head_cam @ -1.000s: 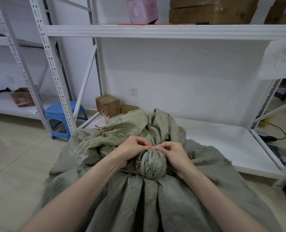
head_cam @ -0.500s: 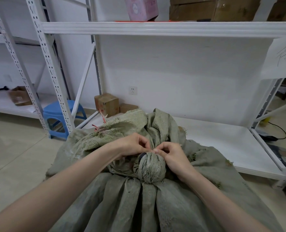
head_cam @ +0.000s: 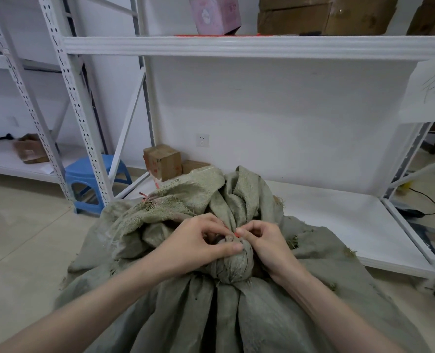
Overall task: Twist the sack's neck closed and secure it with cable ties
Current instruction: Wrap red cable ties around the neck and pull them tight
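A big grey-green woven sack [head_cam: 262, 314] fills the lower middle of the head view. Its neck [head_cam: 233, 263] is twisted into a tight knob, and the loose mouth flops away behind it. My left hand [head_cam: 196, 243] and my right hand [head_cam: 267, 243] meet on top of the knob, fingertips pinched together. A small red cable tie [head_cam: 236, 234] shows between the fingertips of both hands. Most of the tie is hidden by my fingers and the cloth.
White metal shelving [head_cam: 236, 45] stands close behind the sack, with a low shelf board [head_cam: 338, 220] to the right. A blue plastic stool [head_cam: 94, 184] and small cardboard boxes [head_cam: 163, 161] sit at the back left. A black cable [head_cam: 420, 210] lies at the right.
Both hands stay on the knob and work the red tie in small finger motions. My left thumb now lies along the knob's top. The view has shifted slightly.
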